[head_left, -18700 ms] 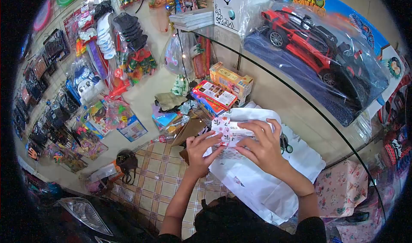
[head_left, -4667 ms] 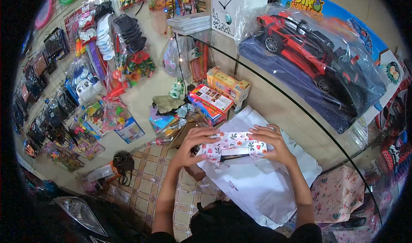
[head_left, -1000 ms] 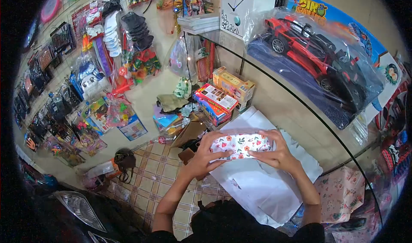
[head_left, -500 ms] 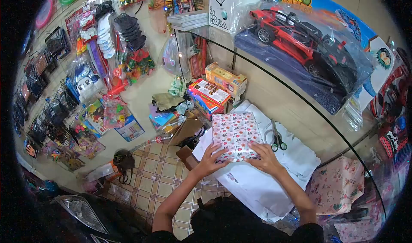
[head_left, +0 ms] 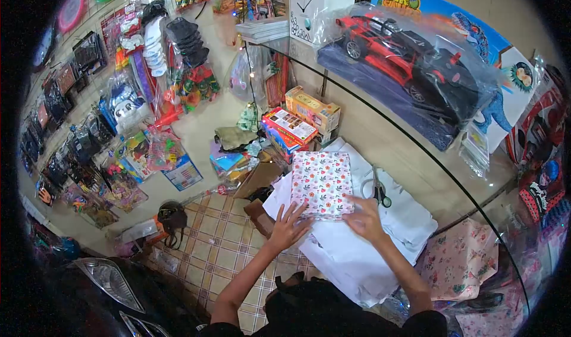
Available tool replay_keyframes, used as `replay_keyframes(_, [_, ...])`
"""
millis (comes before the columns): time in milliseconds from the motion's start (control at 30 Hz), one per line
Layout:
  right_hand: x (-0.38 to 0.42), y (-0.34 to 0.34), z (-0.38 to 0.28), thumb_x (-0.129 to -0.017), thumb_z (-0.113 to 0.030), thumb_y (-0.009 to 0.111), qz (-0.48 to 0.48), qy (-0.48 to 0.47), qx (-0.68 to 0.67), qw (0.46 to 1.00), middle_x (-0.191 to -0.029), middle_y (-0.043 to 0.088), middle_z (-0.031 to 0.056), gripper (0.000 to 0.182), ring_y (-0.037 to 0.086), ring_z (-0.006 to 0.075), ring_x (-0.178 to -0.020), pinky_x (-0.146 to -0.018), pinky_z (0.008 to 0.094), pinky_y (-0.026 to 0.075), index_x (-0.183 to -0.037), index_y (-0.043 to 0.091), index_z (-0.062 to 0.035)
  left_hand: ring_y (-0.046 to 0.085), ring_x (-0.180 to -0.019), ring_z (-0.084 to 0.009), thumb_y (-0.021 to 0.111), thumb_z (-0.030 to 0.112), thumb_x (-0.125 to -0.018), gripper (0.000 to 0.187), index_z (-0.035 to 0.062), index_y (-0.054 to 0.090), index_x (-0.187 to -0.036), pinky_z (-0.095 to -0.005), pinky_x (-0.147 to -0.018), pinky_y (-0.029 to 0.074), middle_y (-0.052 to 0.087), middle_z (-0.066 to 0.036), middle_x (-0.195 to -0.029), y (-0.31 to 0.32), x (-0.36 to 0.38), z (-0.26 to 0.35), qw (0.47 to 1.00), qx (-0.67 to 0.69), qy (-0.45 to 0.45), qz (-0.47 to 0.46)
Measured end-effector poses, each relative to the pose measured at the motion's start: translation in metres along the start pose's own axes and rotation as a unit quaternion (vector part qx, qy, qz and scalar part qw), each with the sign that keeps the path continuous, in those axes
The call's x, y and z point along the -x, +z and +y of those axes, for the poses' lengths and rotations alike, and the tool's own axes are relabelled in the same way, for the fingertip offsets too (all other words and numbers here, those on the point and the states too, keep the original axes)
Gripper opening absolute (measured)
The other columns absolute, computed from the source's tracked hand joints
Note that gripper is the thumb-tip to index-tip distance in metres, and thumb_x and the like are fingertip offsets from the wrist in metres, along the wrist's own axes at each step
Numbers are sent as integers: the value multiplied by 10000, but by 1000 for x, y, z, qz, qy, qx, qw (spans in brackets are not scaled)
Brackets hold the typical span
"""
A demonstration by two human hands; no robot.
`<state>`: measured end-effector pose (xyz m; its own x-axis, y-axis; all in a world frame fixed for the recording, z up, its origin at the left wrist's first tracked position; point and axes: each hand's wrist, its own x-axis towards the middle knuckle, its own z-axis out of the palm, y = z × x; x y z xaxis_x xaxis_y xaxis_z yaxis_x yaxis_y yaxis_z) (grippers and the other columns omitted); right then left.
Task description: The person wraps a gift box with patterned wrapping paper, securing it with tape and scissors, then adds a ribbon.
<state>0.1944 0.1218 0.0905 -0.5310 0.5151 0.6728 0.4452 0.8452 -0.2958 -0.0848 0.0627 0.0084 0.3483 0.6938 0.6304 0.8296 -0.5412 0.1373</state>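
A box-shaped package (head_left: 322, 183) in white paper with small red flowers and dark leaves lies on a stack of white sheets (head_left: 357, 259). At its lower left corner, my left hand (head_left: 288, 227) rests with the fingers spread. My right hand (head_left: 364, 219) touches the lower right corner, thumb and fingers bent and apart, with nothing visibly held. Dark-handled scissors (head_left: 380, 195) lie on the sheets just right of the package, beyond my right hand.
Colourful boxes (head_left: 289, 130) stand behind the package. A glass shelf edge (head_left: 410, 120) curves above on the right, under a bagged red toy car (head_left: 410, 57). Pink floral paper (head_left: 461, 259) lies at the lower right. An open carton (head_left: 259, 179) sits at the left.
The view has shifted slightly. My left hand has slid off the package's face to its lower left corner, fingers more spread. My right hand has moved slightly down along the right corner.
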Motion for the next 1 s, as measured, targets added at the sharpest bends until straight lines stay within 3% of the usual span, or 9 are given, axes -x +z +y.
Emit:
replay_keyframes(133, [1, -14, 37, -709, -175, 768, 21, 194, 116, 974, -1226, 579, 124, 262, 532, 291, -1101, -877, 445, 357, -933, 679, -72, 257, -1394, -390, 635, 275, -869, 400, 264, 606, -1268, -623, -1086, 189, 293, -128, -1526, -1, 4, 30, 995, 24, -100, 2])
replay_keyframes(233, [0, -23, 39, -704, -180, 769, -76, 294, 158, 940, -1345, 462, 191, 306, 405, 339, -1265, -959, 499, 342, -971, 661, -76, 190, -1405, -437, 619, 270, -878, 396, 254, 608, -1274, -647, -1081, 162, 218, -177, -1544, 0, 6, 45, 989, 28, -146, -2])
replay_keyframes(433, [16, 7, 64, -724, -196, 749, -88, 282, 244, 924, -1390, 393, 215, 190, 223, 425, -1382, -1064, 570, 254, -884, 685, -117, 92, -1406, -488, 569, 306, -915, 389, 231, 592, -1296, -670, -1080, 113, 103, -206, -1560, -6, 1, 69, 972, 33, -231, -17])
replay_keyframes(533, [13, 7, 73, -729, -197, 739, -21, 290, 174, 941, -1387, 408, 193, 132, 240, 427, -1371, -1048, 568, 271, -831, 694, -128, 69, -1404, -497, 541, 321, -937, 394, 216, 572, -1316, -680, -1077, 87, 88, -213, -1556, 4, 0, 77, 969, 15, -245, -7])
replay_keyframes(667, [-4, -10, 76, -743, -208, 730, 80, 306, 75, 946, -1260, 533, 158, 138, 431, 375, -1212, -993, 527, 320, -848, 697, -125, 65, -1405, -490, 545, 341, -938, 451, 179, 514, -1357, -688, -1072, 59, 92, -218, -1551, 10, -2, 89, 970, 4, -244, 3])
replay_keyframes(700, [-11, -14, 84, -796, -218, 706, 59, 253, 48, 964, -1068, 631, 110, 151, 543, 272, -1049, -959, 409, 368, -837, 673, -76, 65, -1406, -486, 551, 342, -935, 460, 170, 506, -1360, -689, -1071, 56, 96, -217, -1550, 11, -2, 91, 970, -3, -241, 2])
replay_keyframes(800, [-15, -20, 84, -876, -236, 658, 69, 332, -270, 901, -925, 654, 58, 191, 571, 165, -928, -875, 283, 392, -916, 637, -51, 80, -1407, -475, 567, 344, -927, 488, 153, 484, -1368, -692, -1067, 53, 105, -216, -1548, 13, 0, 92, 971, -14, -238, -2])
replay_keyframes(900, [-47, -51, 19, -949, -206, 582, 83, 397, -434, 805, -888, 635, 24, 150, 584, 135, -930, -875, 271, 412, -935, 596, -57, 113, -1402, -464, 576, 339, -921, 465, 132, 517, -1333, -689, -1070, 53, 133, -215, -1537, 11, -3, 94, 972, -13, -235, 8])
replay_keyframes(1000, [-47, -51, 10, -959, -229, 568, 43, 348, -527, 774, -909, 636, 52, 167, 593, 145, -925, -891, 284, 418, -1017, 541, -75, 149, -1392, -458, 587, 325, -914, 392, 122, 591, -1249, -680, -1076, 59, 189, -215, -1512, -1, -11, 96, 971, 4, -236, 27])
